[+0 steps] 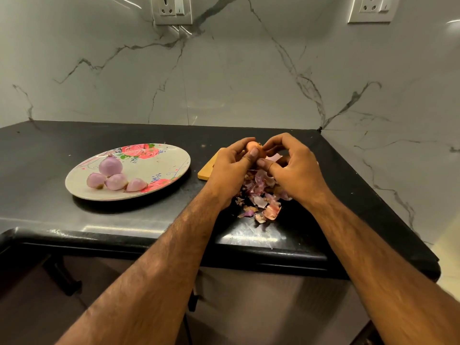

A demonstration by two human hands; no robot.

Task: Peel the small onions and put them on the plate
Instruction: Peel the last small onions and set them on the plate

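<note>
Left hand (230, 168) grips a small round orange-skinned onion (253, 146), right of the oval floral plate (171, 158); right hand (297, 170) pinches its skin; a heap of papery pink peelings (261, 197) lies beneath, on the black stone surface (124, 220); four peeled purple onions (113, 176) rest on the plate.

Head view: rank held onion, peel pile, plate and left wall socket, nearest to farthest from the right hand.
From the right hand:
1. onion, touching its fingertips.
2. peel pile, just beneath it.
3. plate, across to the left.
4. left wall socket, high up at the back.
</note>
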